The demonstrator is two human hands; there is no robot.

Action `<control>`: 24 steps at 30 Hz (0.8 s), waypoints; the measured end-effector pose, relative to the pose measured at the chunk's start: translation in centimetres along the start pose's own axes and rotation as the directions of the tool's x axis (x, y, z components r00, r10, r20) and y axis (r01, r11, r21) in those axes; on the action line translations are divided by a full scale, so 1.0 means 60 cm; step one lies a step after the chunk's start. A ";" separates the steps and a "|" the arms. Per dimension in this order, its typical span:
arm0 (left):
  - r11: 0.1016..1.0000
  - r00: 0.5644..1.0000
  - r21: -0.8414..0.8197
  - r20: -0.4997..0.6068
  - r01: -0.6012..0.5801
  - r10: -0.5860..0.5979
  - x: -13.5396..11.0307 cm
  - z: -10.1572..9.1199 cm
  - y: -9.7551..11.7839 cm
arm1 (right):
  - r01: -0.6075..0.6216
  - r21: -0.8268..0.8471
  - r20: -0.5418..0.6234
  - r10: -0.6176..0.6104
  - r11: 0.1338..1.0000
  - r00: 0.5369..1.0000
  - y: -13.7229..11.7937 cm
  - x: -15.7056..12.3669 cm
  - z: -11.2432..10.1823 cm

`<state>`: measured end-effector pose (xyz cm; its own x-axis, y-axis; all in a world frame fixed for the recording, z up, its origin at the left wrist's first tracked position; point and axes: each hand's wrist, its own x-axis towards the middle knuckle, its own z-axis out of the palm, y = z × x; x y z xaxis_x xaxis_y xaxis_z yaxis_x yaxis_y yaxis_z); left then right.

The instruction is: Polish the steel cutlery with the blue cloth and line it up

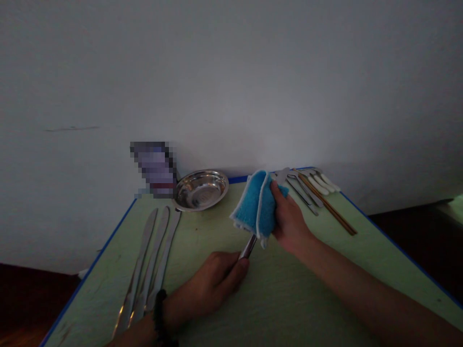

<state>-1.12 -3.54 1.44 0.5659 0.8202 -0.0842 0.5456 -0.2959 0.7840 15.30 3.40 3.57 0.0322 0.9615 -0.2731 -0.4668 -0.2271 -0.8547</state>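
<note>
Home kitchen corner: knives (152, 260), steel bowl (201, 189) on green table (275, 299)

Your cloth (255, 205) bright blue with a white trim, the utensil handle (248, 248) silver, your counter (275, 299) pale green with a blue edge, three knives (152, 260) plain silver, the bowl (201, 189) shiny steel, chopsticks (327, 205) brown, your wristband (159, 315) black, the wall (231, 72) plain off-white.

Table (325, 270) against a wall (231, 72) — cutlery at both sides.
Three knives (152, 260) lie side by side at the left, a bowl (201, 189) behind them at the far edge. Spoons (320, 184) and chopsticks (331, 207) lie far right. In the middle, the right hand (291, 221) wraps a cloth (255, 207) around a utensil (248, 248) — the left hand (213, 284) grips its near end.
</note>
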 end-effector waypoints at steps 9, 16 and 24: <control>0.994 0.998 0.082 0.016 -0.068 0.067 0.000 0.000 -0.002 | 0.106 0.025 -0.102 -0.103 0.994 0.989 -0.039 0.018 -0.012; 0.992 0.998 0.112 -0.009 -0.055 0.056 0.000 0.005 -0.003 | -0.063 0.039 -0.106 0.066 0.997 0.992 0.002 -0.008 0.003; 0.990 0.997 0.120 -0.004 -0.072 0.073 0.003 0.010 -0.003 | 0.013 0.006 -0.096 -0.012 1.000 0.995 -0.029 0.017 -0.012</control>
<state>-0.77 -3.61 0.92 0.6019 0.7982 -0.0247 0.5738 -0.4108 0.7085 16.77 4.67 4.50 0.1226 0.9449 -0.3034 -0.4712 -0.2137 -0.8557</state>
